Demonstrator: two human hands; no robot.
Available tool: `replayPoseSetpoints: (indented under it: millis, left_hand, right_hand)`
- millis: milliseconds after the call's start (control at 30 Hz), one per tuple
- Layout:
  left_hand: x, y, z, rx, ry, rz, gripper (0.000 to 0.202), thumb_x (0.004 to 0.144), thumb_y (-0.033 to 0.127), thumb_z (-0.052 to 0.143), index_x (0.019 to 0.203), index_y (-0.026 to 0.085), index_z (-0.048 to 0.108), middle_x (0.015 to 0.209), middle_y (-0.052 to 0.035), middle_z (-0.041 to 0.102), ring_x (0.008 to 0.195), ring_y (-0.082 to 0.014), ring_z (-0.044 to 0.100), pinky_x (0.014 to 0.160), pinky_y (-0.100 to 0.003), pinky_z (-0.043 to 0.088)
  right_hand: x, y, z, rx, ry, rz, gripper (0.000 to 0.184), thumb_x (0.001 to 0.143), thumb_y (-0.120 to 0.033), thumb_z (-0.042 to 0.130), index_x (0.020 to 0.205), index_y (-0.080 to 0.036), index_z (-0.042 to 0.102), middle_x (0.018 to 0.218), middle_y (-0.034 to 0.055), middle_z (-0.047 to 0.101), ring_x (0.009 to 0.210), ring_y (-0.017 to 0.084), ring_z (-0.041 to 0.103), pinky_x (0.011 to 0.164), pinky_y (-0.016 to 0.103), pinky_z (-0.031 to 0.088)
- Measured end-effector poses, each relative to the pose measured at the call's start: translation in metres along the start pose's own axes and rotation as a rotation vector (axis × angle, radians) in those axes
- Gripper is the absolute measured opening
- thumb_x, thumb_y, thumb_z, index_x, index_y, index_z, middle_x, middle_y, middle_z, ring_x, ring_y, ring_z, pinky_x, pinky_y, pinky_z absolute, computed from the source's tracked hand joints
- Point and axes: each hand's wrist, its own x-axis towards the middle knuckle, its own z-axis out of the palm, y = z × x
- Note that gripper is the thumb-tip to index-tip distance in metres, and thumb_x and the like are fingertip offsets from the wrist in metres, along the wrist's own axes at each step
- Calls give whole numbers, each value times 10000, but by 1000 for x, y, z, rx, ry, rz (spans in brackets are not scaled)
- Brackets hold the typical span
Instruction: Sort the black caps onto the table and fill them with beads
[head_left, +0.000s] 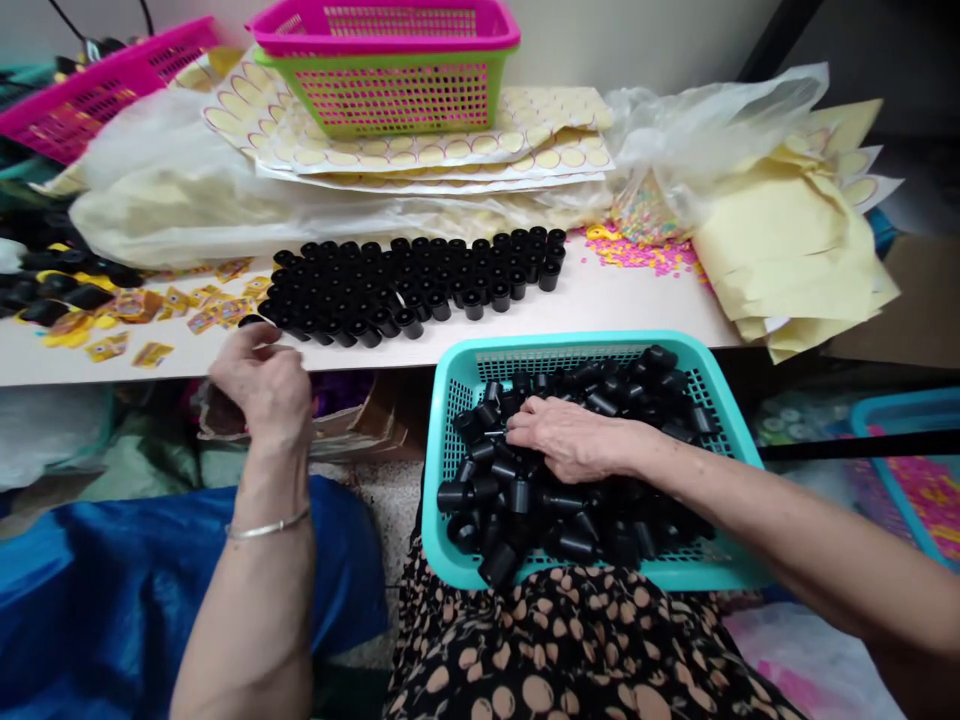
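- Printed cloth point(540, 650), nearest, beside the turquoise basket point(433, 470).
- Right hand point(566, 440) in basket, curled among loose black cylinders point(577, 545); grip, I cannot tell.
- Left hand point(262, 380), half-curled at the upright cylinders point(337, 295); grip likewise hidden from me.
- Behind these: plastic bag point(187, 215), stacked baskets point(397, 95).

No text, label, brand or number can be read. Toward nine o'clock from the middle of the view, small yellow printed slips point(153, 354) lie scattered on the table point(645, 315), their markings too small and blurred to make out. Toward twelve o'clock, the stacked sheets point(562, 155) carry rows of pale yellow circles with reddish outlines, on which no lettering can be made out.
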Motion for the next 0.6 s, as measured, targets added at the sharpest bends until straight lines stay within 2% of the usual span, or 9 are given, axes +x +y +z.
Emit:
replayPoseSetpoints:
  millis: [33,100,167,233,300,367,433,500,600]
  left_hand:
    - [-18,17,-3,-87,-72,-12,319,703,81,442,1000,77,557,796,-3,565,679,-111,483,625,-230,415]
    - [-54,50,-15,-197,-471,88,355,687,91,461,993,129,636,835,-23,626,727,-144,561,652,-249,458]
    - [-87,74,-29,-204,-915,345,416,700,104,494,1071,207,649,1075,-45,636,933,-200,592,800,-303,487]
    - [-114,86,-39,-127,-1167,575,548,717,138,556,1248,273,547,1330,-66,507,1179,-270,482,964,-403,426]
    - [-137,87,-40,-9,-1192,692,644,739,153,573,1353,280,424,1441,-105,375,1300,-324,337,1017,-507,356]
    - [-156,85,-33,109,-1096,717,617,771,129,528,1363,244,398,1443,-150,347,1320,-364,273,990,-582,338]
    - [-170,84,-23,153,-1012,724,582,790,92,471,1355,215,398,1419,-179,357,1312,-384,261,958,-617,337]
    - [-179,83,-17,78,-983,729,619,793,52,423,1384,217,342,1420,-182,342,1320,-369,252,967,-620,329]
    - [-181,80,-21,-172,-983,699,714,771,-8,365,1423,259,249,1458,-144,292,1362,-320,212,1039,-590,297]
  right_hand:
    - [-1,1,2,-48,-28,18,228,697,-62,536,872,-181,622,932,75,614,854,223,491,715,356,428]
    - [-7,4,4,-120,-55,68,133,752,-121,528,826,-174,624,914,86,609,847,234,494,711,367,421]
    - [-19,10,2,-142,-30,116,121,792,-152,511,837,-171,621,922,90,603,845,230,500,723,366,426]
    - [-35,18,-3,-131,69,164,145,819,-158,495,901,-163,614,964,101,595,870,232,507,750,371,441]
    - [-51,24,-7,-85,263,220,194,844,-160,481,999,-159,596,1042,115,578,943,245,511,802,391,457]
    - [-68,24,-9,-17,487,269,258,862,-175,481,1108,-173,557,1122,117,554,1021,255,506,858,415,463]
    - [-85,16,-5,28,642,316,330,869,-188,491,1199,-190,504,1171,118,528,1074,261,499,906,433,458]
    - [-103,0,5,35,683,340,407,867,-199,504,1270,-190,448,1194,131,506,1094,270,499,912,436,465]
    - [-127,-28,28,11,575,308,480,850,-195,514,1316,-186,403,1162,138,520,1052,274,521,852,427,506]
